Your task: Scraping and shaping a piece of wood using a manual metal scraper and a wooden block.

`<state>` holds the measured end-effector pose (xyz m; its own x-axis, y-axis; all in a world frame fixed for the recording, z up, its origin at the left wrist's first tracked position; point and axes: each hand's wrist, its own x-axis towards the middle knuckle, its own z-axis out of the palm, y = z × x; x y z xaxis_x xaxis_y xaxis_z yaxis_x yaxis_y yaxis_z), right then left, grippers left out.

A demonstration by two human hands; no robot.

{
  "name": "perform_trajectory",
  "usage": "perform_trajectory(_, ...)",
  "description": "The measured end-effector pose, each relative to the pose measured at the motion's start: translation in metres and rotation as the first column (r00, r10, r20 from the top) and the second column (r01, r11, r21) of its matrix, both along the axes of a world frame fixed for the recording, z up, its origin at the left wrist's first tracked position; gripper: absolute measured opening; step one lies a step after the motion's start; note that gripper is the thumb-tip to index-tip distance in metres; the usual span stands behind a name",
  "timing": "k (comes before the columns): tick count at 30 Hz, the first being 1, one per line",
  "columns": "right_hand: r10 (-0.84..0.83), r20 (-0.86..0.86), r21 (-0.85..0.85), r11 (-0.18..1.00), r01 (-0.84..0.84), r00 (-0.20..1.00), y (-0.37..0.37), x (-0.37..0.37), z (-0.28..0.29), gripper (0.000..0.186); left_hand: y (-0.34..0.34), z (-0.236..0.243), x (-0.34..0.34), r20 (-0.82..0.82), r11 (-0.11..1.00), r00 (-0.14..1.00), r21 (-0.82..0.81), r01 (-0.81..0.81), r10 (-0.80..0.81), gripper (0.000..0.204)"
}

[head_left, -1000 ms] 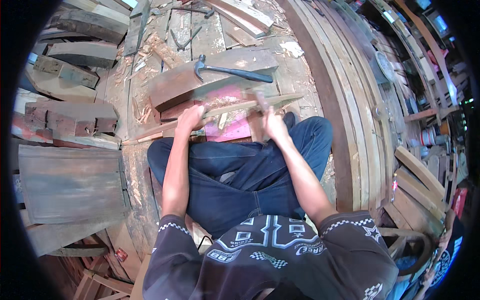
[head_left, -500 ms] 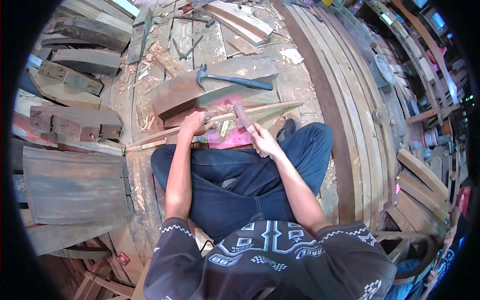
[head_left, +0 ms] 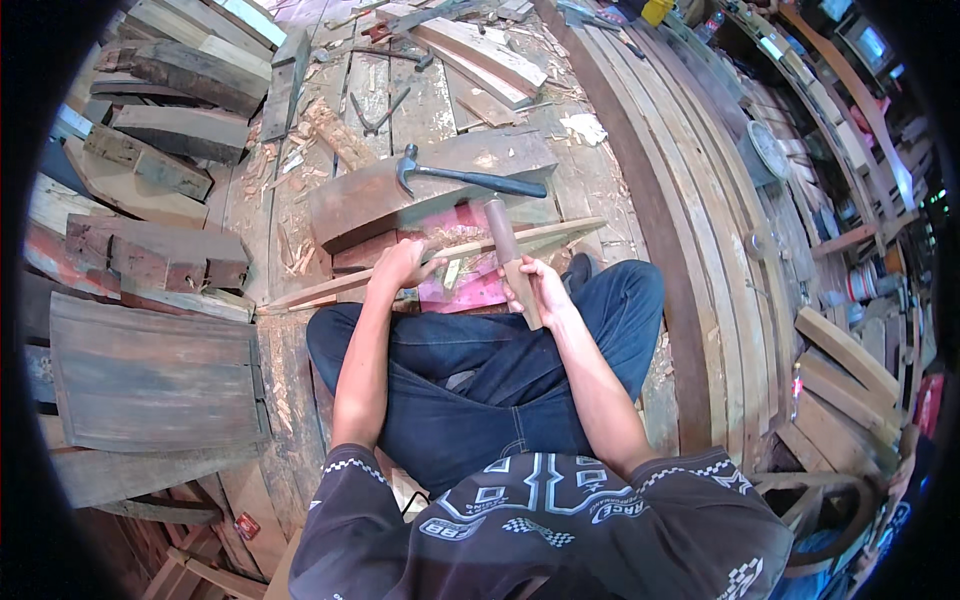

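Observation:
A long, thin wooden strip [head_left: 545, 232] lies slantwise in front of my crossed legs, its far end up to the right. My left hand [head_left: 403, 267] grips this strip left of its middle, fingers curled over it. In my right hand [head_left: 543, 288] is a short wooden stick [head_left: 503, 232], tilted, with a darker grey-brown upper part and a paler, flat lower end. The fingers wrap round its lower half, and its upper part overlaps the strip in view; I cannot tell whether they touch. Beneath lies a pink sheet [head_left: 462, 293] with shavings on it.
A claw hammer [head_left: 480, 180] rests on a thick wooden beam [head_left: 350, 205] just beyond the strip. Pincers [head_left: 380, 115] lie farther off among wood chips. Curved timber blocks [head_left: 180, 130] line the left, and long planks [head_left: 690, 230] run along the right.
My right hand has drawn the stick slightly toward me and turned it more upright, so its pale lower end shows. The left hand stays on the strip.

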<state>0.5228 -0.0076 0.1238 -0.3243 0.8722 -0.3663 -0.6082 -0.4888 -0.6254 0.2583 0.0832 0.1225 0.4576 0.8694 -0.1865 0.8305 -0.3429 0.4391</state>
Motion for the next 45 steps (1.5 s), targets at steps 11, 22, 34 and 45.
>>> perform_trajectory(11, -0.328, 0.828, 0.458, 0.863, -0.213, 0.455, -0.003, -0.015, -0.018, 0.05, 0.013, -0.022, 0.013, -0.1, 0.994, 0.992, 0.063, 0.085, -0.078, 0.053)
perform_trajectory(22, -0.138, 0.976, 0.056, 0.904, -0.423, -0.166, 0.02, -0.008, 0.0, 0.066, -0.007, 0.009, 0.005, -0.174, 0.996, 0.982, -0.073, 0.056, -0.068, 0.057)
perform_trajectory(34, -0.387, 0.919, 0.314, 0.602, -0.734, 0.076, 0.018, -0.007, -0.025, 0.055, -0.015, 0.018, -0.009, -0.122, 0.995, 0.988, -0.034, 0.092, -0.096, 0.063)
perform_trajectory(45, -0.138, 0.988, 0.14, 0.648, -0.749, 0.065, 0.017, -0.003, 0.018, 0.056, -0.001, -0.058, -0.022, -0.027, 0.993, 0.995, 0.07, 0.093, -0.091, 0.067)
